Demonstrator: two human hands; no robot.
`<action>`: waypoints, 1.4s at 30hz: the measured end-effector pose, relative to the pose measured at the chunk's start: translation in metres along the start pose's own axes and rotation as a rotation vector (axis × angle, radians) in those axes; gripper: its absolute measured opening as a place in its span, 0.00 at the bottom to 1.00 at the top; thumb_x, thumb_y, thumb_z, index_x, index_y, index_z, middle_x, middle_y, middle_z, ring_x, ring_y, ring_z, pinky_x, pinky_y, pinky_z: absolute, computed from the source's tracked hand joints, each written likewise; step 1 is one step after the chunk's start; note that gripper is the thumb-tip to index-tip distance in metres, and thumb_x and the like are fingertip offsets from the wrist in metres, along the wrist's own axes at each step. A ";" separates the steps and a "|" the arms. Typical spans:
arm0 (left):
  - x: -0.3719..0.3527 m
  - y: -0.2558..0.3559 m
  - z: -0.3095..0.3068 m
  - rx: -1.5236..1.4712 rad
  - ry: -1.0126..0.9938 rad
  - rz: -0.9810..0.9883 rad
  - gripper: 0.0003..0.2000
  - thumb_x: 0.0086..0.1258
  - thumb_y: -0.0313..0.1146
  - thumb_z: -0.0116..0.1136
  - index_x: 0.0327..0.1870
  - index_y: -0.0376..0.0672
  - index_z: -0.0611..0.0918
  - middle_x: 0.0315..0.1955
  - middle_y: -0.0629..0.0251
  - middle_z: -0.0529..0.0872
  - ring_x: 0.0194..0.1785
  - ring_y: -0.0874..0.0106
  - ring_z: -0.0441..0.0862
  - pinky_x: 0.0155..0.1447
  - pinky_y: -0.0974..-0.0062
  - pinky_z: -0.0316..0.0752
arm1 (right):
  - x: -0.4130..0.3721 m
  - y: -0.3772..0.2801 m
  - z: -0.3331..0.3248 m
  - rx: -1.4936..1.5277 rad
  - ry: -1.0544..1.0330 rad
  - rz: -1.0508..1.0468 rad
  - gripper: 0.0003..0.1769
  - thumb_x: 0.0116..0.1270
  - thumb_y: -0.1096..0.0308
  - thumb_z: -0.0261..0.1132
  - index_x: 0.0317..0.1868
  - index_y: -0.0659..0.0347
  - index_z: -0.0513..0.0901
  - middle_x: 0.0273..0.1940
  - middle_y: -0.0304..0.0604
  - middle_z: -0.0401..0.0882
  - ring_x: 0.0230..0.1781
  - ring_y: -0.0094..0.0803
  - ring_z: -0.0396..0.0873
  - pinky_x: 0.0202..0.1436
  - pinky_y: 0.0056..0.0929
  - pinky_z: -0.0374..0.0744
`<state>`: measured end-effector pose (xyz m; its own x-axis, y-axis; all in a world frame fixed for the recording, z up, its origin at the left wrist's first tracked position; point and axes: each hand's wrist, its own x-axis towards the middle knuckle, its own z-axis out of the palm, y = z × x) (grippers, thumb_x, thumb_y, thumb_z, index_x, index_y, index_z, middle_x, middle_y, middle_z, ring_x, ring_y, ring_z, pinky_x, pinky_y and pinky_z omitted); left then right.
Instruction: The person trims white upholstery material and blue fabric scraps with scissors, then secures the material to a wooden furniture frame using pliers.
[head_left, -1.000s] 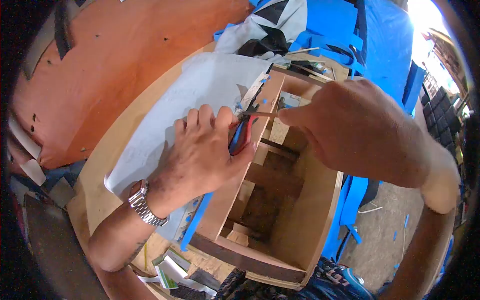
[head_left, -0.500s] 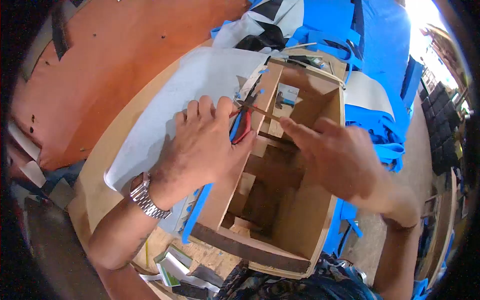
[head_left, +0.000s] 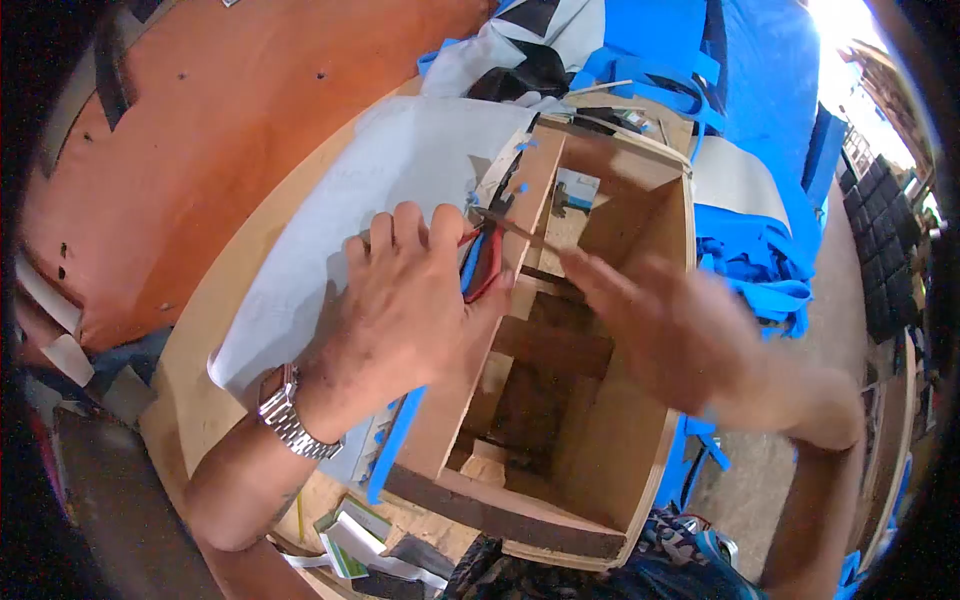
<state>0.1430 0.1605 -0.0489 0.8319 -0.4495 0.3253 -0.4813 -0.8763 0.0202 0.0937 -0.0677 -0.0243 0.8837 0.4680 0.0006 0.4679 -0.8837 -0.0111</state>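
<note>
My left hand (head_left: 405, 295) wears a metal watch and is closed on red-and-blue-handled pliers (head_left: 484, 262) at the edge of a wooden box frame (head_left: 470, 490). My right hand (head_left: 670, 325), blurred by motion, is closed on a thin brown blade-like tool (head_left: 520, 235). The tool's far end meets the pliers' head over the box's left rim. Left of the rim lies pale fabric (head_left: 300, 240), with a blue strip (head_left: 398, 445) along the box side.
Behind the fabric stands a large orange-brown panel (head_left: 250, 100). Blue material (head_left: 765, 100) is piled at the back right. Paper and dark scraps (head_left: 360, 540) lie at the front left. A small card (head_left: 576, 188) is inside the box.
My right hand and forearm have shifted slightly right and down. My left hand keeps its grip on the pliers.
</note>
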 end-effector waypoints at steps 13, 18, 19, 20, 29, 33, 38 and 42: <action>-0.032 -0.009 -0.023 -0.101 -0.056 0.011 0.21 0.65 0.41 0.66 0.54 0.41 0.75 0.45 0.54 0.74 0.53 0.53 0.74 0.55 0.57 0.68 | -0.022 0.010 -0.014 0.346 0.199 -0.029 0.21 0.66 0.75 0.64 0.60 0.58 0.82 0.31 0.52 0.81 0.29 0.49 0.81 0.32 0.44 0.77; -0.030 -0.010 -0.022 -0.084 -0.064 0.023 0.22 0.64 0.42 0.68 0.53 0.42 0.75 0.44 0.54 0.74 0.52 0.53 0.73 0.54 0.57 0.67 | -0.008 0.006 -0.047 0.099 0.067 -0.058 0.21 0.65 0.73 0.64 0.59 0.53 0.83 0.27 0.49 0.80 0.28 0.47 0.81 0.31 0.45 0.75; -0.029 -0.010 -0.022 -0.085 -0.066 0.020 0.22 0.64 0.42 0.68 0.53 0.42 0.75 0.44 0.54 0.74 0.51 0.53 0.73 0.54 0.57 0.67 | -0.005 0.006 -0.052 0.051 0.028 -0.057 0.21 0.65 0.72 0.63 0.59 0.52 0.84 0.26 0.48 0.79 0.28 0.46 0.81 0.30 0.45 0.75; -0.030 -0.010 -0.022 -0.086 -0.068 0.015 0.22 0.64 0.42 0.68 0.54 0.42 0.75 0.44 0.54 0.74 0.51 0.53 0.73 0.53 0.57 0.67 | -0.003 0.003 -0.052 0.044 0.044 -0.062 0.20 0.65 0.72 0.63 0.58 0.52 0.84 0.26 0.48 0.79 0.28 0.46 0.81 0.31 0.45 0.75; -0.026 -0.008 -0.019 -0.057 -0.069 0.004 0.21 0.66 0.45 0.65 0.54 0.43 0.75 0.44 0.53 0.73 0.51 0.52 0.73 0.54 0.56 0.67 | 0.005 -0.001 -0.060 -0.082 0.089 -0.097 0.17 0.65 0.70 0.63 0.53 0.51 0.87 0.26 0.47 0.80 0.28 0.46 0.81 0.33 0.46 0.76; -0.025 -0.006 -0.019 -0.059 -0.081 -0.003 0.21 0.67 0.46 0.64 0.54 0.44 0.75 0.44 0.53 0.73 0.52 0.52 0.73 0.55 0.56 0.67 | 0.017 0.007 -0.059 -0.090 0.244 -0.294 0.15 0.63 0.70 0.64 0.50 0.51 0.88 0.26 0.48 0.81 0.28 0.46 0.82 0.32 0.44 0.76; -0.025 -0.005 -0.022 -0.084 -0.116 -0.025 0.22 0.66 0.45 0.65 0.54 0.42 0.75 0.45 0.53 0.73 0.53 0.52 0.73 0.56 0.56 0.67 | 0.022 0.010 -0.064 -0.237 0.177 -0.358 0.19 0.62 0.70 0.65 0.55 0.55 0.85 0.27 0.49 0.80 0.27 0.46 0.82 0.30 0.42 0.78; -0.024 -0.010 -0.012 -0.066 -0.029 -0.020 0.21 0.66 0.44 0.65 0.52 0.41 0.75 0.44 0.53 0.74 0.51 0.53 0.74 0.55 0.55 0.67 | 0.005 -0.003 -0.032 0.116 -0.098 -0.026 0.30 0.64 0.74 0.64 0.69 0.58 0.74 0.31 0.53 0.78 0.28 0.48 0.80 0.32 0.45 0.78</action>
<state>0.1247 0.1823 -0.0455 0.8488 -0.4377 0.2965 -0.4810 -0.8722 0.0892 0.0968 -0.0628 0.0078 0.8640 0.4943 -0.0953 0.4819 -0.8669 -0.1276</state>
